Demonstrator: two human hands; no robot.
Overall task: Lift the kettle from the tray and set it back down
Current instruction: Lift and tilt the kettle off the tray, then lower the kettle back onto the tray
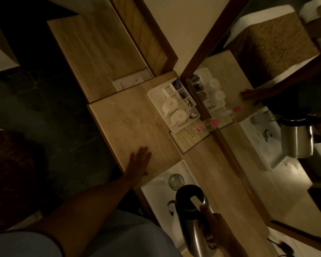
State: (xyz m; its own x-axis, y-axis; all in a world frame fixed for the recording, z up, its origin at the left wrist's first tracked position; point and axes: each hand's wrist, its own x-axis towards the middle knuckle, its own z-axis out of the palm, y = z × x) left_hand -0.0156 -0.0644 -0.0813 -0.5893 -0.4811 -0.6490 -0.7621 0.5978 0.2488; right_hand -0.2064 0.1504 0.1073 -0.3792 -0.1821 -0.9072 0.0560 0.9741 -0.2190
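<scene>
A steel kettle (190, 214) with a black lid hangs above the white tray (157, 188) near the bottom of the view. My right hand (214, 229) is wrapped around its handle on the right side. The kettle seems to be off the tray, though its base is hidden by its own body. My left hand (139, 161) lies flat, fingers spread, on the marble counter just left of the tray. A drinking glass (176, 180) stands on the tray just beyond the kettle.
A second white tray (154, 93) with two upturned cups and sachet compartments sits farther along the counter, next to a framed card (188, 138) and a pink-capped bottle (210, 125). A wall mirror (267, 112) on the right reflects everything. The counter edge (104, 134) drops to dark floor.
</scene>
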